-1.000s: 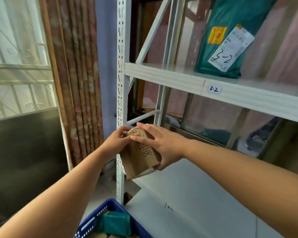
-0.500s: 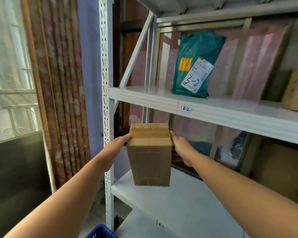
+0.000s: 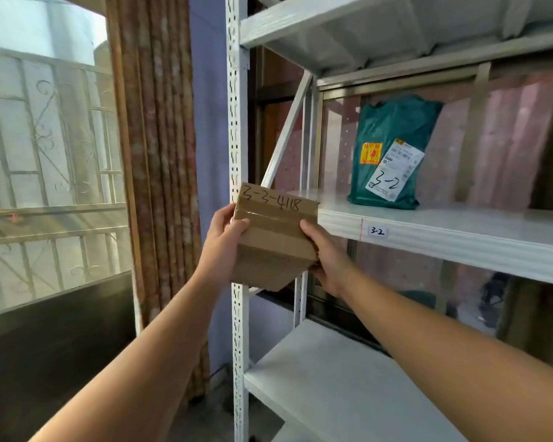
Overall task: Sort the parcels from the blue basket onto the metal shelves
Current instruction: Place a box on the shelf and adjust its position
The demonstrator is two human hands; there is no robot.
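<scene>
Up at shelf height, a cardboard box (image 3: 273,237) marked 3-3-4118 sits between both hands, in front of the white shelf post (image 3: 238,129). Left hand (image 3: 221,247) grips its left side, thumb over the taped top; right hand (image 3: 328,256) clasps its right side. A green parcel (image 3: 393,154) stands on the shelf (image 3: 460,231) labelled 3-2, well apart to the right.

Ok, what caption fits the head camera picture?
A cardboard box marked 3-3-4118, held by left hand and right hand, near the 3-2 shelf.

Bright daylight through barred glass window (image 3: 45,154) at left, slightly washed out; soft shadows, wide-angle bending at edges, mild softness.
</scene>
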